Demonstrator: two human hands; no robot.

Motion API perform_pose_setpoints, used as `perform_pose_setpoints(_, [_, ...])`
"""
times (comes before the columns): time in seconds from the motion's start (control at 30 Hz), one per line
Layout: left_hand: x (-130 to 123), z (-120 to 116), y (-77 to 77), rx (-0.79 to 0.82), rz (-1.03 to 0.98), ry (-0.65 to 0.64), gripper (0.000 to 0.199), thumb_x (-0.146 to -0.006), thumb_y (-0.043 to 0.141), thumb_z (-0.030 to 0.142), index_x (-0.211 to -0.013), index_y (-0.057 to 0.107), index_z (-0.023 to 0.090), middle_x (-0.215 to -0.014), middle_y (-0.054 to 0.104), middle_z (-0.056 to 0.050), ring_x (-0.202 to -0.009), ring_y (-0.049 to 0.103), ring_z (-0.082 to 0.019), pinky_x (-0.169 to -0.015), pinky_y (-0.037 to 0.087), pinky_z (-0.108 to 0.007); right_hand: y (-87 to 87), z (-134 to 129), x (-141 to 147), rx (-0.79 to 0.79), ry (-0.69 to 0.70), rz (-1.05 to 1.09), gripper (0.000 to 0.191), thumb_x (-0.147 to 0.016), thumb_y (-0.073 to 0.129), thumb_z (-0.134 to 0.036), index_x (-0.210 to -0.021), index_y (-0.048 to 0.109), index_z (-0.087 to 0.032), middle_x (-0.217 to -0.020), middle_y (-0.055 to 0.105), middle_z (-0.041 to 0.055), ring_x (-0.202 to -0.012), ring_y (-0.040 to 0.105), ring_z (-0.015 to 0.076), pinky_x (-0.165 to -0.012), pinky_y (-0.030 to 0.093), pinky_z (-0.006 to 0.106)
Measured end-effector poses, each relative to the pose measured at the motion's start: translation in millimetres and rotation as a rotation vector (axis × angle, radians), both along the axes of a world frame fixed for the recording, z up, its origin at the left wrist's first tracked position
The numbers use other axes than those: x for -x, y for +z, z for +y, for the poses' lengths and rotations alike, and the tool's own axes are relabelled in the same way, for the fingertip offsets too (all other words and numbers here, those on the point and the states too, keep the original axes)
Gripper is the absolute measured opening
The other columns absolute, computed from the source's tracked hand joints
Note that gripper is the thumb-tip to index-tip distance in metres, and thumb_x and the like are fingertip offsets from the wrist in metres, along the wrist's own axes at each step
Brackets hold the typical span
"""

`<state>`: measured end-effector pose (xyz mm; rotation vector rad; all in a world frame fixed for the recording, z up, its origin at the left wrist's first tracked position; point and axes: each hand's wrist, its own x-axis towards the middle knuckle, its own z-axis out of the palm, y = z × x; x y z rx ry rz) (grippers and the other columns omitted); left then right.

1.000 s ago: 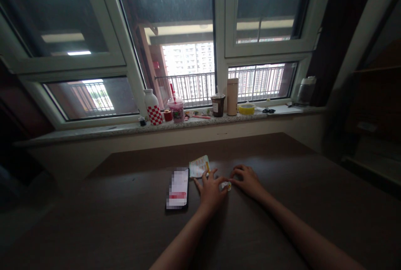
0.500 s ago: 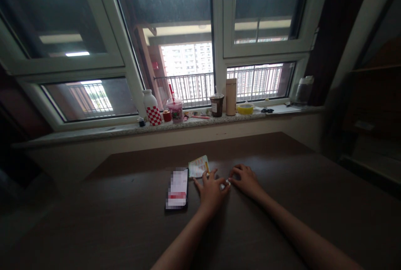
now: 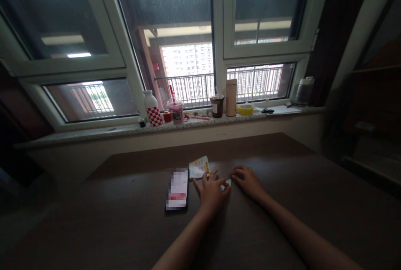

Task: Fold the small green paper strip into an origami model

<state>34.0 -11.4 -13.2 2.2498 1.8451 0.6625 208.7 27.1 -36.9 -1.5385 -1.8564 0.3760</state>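
My left hand is low over the brown table, thumb and index finger pinched on a small pale piece, its other fingers spread. Just right of that piece, my right hand rests with its fingers bent together; whether anything is between them is too small to tell. A printed card or packet lies beyond my left fingertips, which reach its lower right corner. Left of my left hand lies a phone with its screen lit and partly blurred.
Beyond the brown table, a stone windowsill holds a checkered bottle, a pink cup, a dark cup, a tan flask, yellow tape, black scissors and a clear jug.
My right hand has drawn slightly right, away from the small pale piece, and its fingers have come closer together. More of the piece shows now. My left hand has barely moved.
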Motion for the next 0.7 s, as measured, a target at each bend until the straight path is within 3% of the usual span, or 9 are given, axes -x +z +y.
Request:
perform_pose_setpoints(0.13, [0.0, -1.0, 1.6, 0.016, 0.019, 0.008, 0.019, -0.079, 0.059, 0.05, -0.088, 0.07, 0.037, -0.143, 0.044, 0.006, -0.136, 0.022, -0.032, -0.103, -0.002, -0.073, -1.0, 0.5, -11.1, 0.004, 0.118, 0.073, 0.015, -0.082, 0.061, -0.03, -0.086, 0.074, -0.025, -0.107, 0.064, 0.0052, -0.107, 0.052, 0.0216, -0.099, 0.038, 0.036])
perform_pose_setpoints(0.33, [0.5, -0.6, 0.7, 0.011, 0.006, 0.003, 0.02, -0.079, 0.06, 0.05, -0.089, 0.07, 0.037, -0.142, 0.044, 0.004, -0.136, 0.023, -0.033, -0.102, -0.001, -0.073, 3.1, -7.8, -13.7, -0.003, 0.189, -0.011, 0.012, -0.077, 0.067, -0.029, -0.085, 0.076, -0.031, -0.112, 0.062, 0.0049, -0.11, 0.049, 0.0233, -0.099, 0.038, 0.037])
perform_pose_setpoints(0.7, [1.1, 0.4, -2.1, -0.008, -0.003, -0.004, 0.018, -0.079, 0.061, 0.048, -0.089, 0.07, 0.037, -0.141, 0.046, 0.004, -0.135, 0.025, -0.032, -0.102, -0.002, -0.073, 3.4, -0.9, -9.5, -0.052, 0.104, -0.11, 0.018, -0.079, 0.064, -0.026, -0.092, 0.075, -0.032, -0.107, 0.061, 0.0066, -0.105, 0.049, 0.0239, -0.096, 0.04, 0.037])
